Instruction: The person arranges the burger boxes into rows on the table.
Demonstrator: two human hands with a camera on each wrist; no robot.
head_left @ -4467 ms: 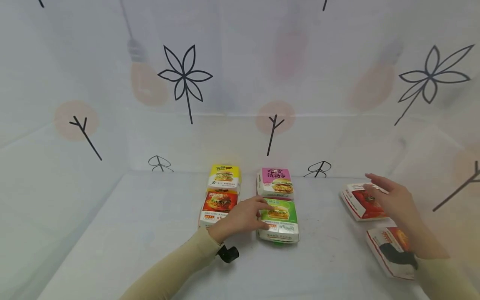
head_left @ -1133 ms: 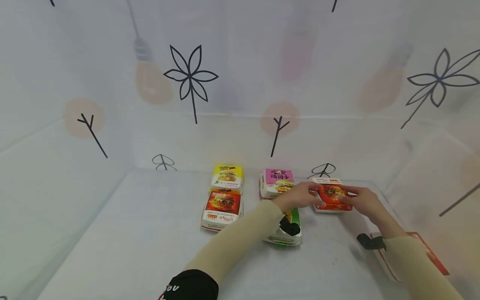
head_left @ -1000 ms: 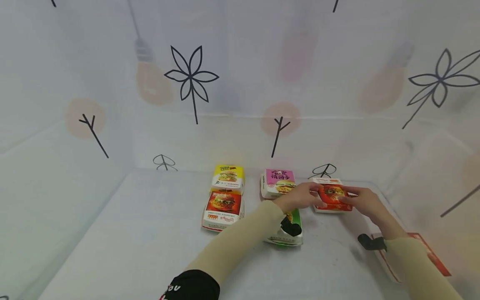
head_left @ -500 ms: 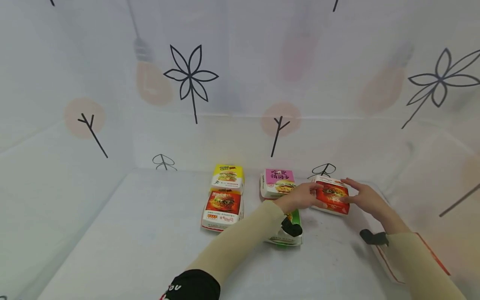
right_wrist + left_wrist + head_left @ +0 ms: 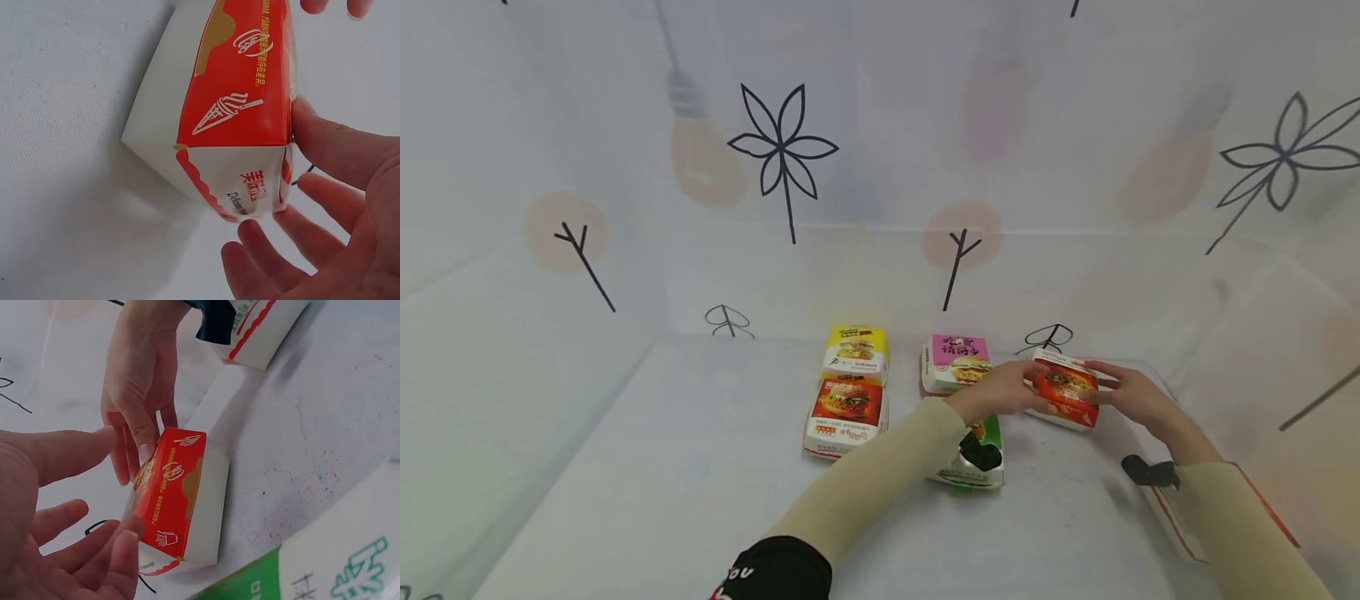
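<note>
A red and white burger box sits at the back right of the table between my two hands, turned a little at an angle. My right hand is at its right end; in the right wrist view the thumb rests at the top edge and the loosely spread fingers lie by the end panel. On the other side my left hand reaches over the green burger box, fingers spread, with its fingertips right at the red box's left end in the left wrist view.
A pink burger box stands behind the green one. Further left, a yellow burger box and another red one form a column. My right sleeve partly covers one more box. A patterned cloth wall closes the back.
The right hand has brought the red box from the right side to beside the pink one, and the left hand has come across to it. In the last second the box has turned slightly clockwise.
</note>
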